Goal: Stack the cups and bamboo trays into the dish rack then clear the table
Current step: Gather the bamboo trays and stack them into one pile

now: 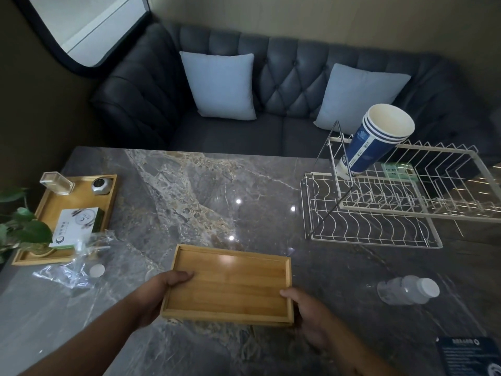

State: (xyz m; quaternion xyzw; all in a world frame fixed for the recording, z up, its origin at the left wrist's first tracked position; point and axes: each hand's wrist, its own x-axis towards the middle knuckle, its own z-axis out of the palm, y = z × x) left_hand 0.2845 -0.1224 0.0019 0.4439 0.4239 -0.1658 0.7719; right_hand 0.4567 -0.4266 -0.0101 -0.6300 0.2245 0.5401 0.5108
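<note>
Both hands (160, 294) grip bamboo tray (230, 283) edges.

Two bamboo trays (230, 283) (73, 202), three stacked cups (376, 142), one bottle (406, 290)

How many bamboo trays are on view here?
2: an empty bamboo tray held by both hands, near edge; a loaded tray at far left. More could be stacked underneath.

marble table (189, 191) seen below a dark tufted sofa (284, 77) with two pale blue cushions (221, 85) at 12 o'clock. clear plastic bottle (408, 290) lain on its side at 4 o'clock. crumpled plastic wrap (70, 270) and green plant leaves (24, 229) found at 9 o'clock. dark booklet (469, 356) cut off at 5 o'clock.
</note>
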